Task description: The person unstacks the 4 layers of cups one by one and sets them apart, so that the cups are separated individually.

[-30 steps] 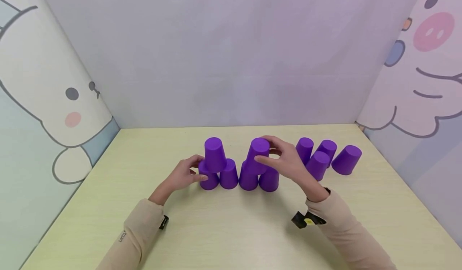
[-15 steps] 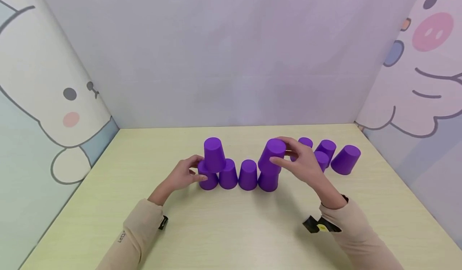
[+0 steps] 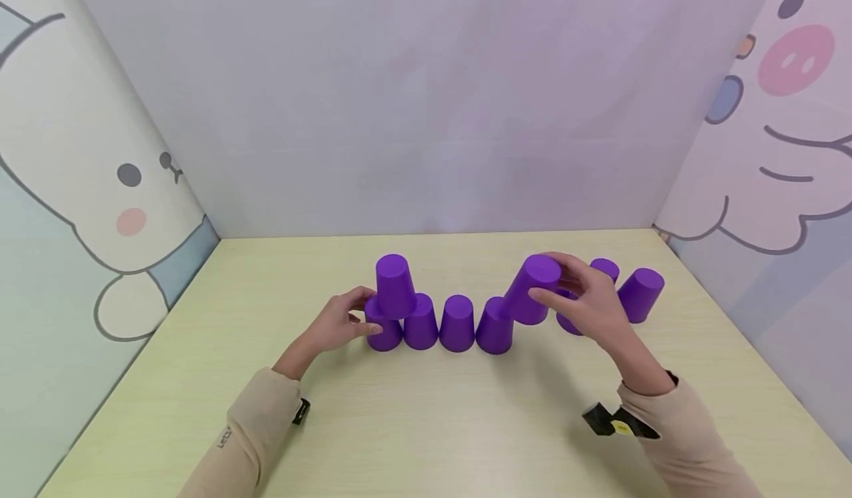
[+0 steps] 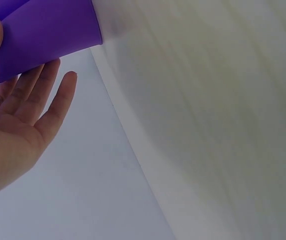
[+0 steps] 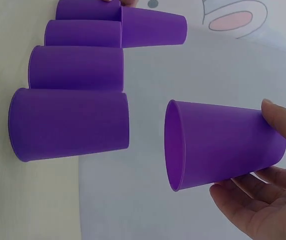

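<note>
Several purple cups stand upside down in a row on the table. My left hand [image 3: 342,320] rests at the leftmost cup [image 3: 384,337], its thumb on one side and its fingers on the other. One more cup [image 3: 396,287] sits upside down across the tops of the two left cups. Right of the row, my right hand [image 3: 589,298] holds another purple cup [image 5: 227,145] near its base between thumb and fingers. This cup is mouth down and raised; in the right wrist view a gap separates it from the nearest row cup [image 5: 70,125].
More upside-down purple cups, including one at the far right [image 3: 640,294], stand beyond my right hand, partly hidden by it and the held cup. A pale wall [image 3: 433,113] rises behind the light wooden table [image 3: 426,431], with cartoon-printed panels at both sides.
My right hand has carried its cup rightward, from over the two right row cups to beyond the row's right end. The left hand has stayed in place.
</note>
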Tool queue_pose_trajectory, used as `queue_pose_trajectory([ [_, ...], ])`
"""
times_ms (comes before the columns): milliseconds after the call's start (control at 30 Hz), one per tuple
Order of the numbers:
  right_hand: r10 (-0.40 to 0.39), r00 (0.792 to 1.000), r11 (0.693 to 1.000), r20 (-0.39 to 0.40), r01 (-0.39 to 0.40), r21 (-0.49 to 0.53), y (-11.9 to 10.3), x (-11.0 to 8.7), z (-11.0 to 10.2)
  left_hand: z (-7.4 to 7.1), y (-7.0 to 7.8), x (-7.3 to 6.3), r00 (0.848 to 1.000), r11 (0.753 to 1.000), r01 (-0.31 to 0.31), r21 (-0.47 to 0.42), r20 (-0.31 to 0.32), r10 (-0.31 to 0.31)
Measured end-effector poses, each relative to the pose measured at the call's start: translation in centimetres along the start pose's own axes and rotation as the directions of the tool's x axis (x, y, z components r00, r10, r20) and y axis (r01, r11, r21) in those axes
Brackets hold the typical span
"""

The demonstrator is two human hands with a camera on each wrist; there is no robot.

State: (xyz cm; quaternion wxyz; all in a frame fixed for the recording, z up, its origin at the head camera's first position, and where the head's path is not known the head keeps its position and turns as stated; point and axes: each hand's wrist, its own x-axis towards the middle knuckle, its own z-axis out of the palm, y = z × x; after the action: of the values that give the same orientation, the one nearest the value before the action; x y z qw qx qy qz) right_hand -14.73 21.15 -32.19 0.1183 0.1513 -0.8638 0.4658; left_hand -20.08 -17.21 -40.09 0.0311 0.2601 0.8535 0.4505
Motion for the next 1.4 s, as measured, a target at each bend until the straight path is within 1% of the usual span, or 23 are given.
queue_pose_trajectory([
  [133, 0.004, 1.0, 0.999, -0.024, -0.005, -0.034, 0.4, -0.3, -0.7, 0.0, 0.0, -0.1, 1.0, 1.0, -0.012, 0.007, 0.0, 0.012],
  [233, 0.017, 0.999, 0.999, -0.049, -0.02, -0.047, 0.7, -0.5, -1.2, -0.1, 0.1, -0.1, 1.0, 1.0, -0.001, 0.008, -0.004, 0.001],
  [367, 0.02, 0.997, 0.998, -0.081, -0.025, -0.052, 1.3, -0.9, -1.8, -0.1, 0.1, -0.1, 1.0, 1.0, 0.01, 0.005, 0.0, -0.01],
  [533, 0.013, 0.995, 0.998, -0.095, -0.019, -0.055, 1.9, -1.3, -2.7, -0.2, 0.0, -0.2, 1.0, 1.0, 0.006, 0.004, 0.001, -0.006],
  [700, 0.04, 0.992, 0.995, -0.119, -0.05, -0.083, 2.4, -1.6, -3.7, -0.1, 0.0, -0.2, 1.0, 1.0, 0.016, 0.003, 0.0, -0.016],
  [900, 0.074, 0.984, 0.993, -0.159, -0.088, -0.08, 3.1, -2.2, -4.9, -0.1, 0.0, -0.2, 1.0, 1.0, 0.014, 0.002, 0.0, -0.014],
  [1033, 0.106, 0.981, 0.989, -0.164, -0.12, -0.081, 3.3, -2.5, -5.7, 0.0, 0.0, -0.1, 1.0, 1.0, 0.012, -0.001, 0.0, -0.012],
  [1267, 0.118, 0.979, 0.983, -0.168, -0.139, -0.121, 4.1, -3.0, -6.9, -0.1, -0.1, 0.0, 1.0, 1.0, 0.006, -0.001, 0.002, -0.006],
  [1400, 0.139, 0.975, 0.98, -0.171, -0.16, -0.119, 4.8, -3.3, -7.6, -0.1, -0.1, 0.0, 1.0, 1.0, 0.003, -0.002, 0.003, -0.003],
])
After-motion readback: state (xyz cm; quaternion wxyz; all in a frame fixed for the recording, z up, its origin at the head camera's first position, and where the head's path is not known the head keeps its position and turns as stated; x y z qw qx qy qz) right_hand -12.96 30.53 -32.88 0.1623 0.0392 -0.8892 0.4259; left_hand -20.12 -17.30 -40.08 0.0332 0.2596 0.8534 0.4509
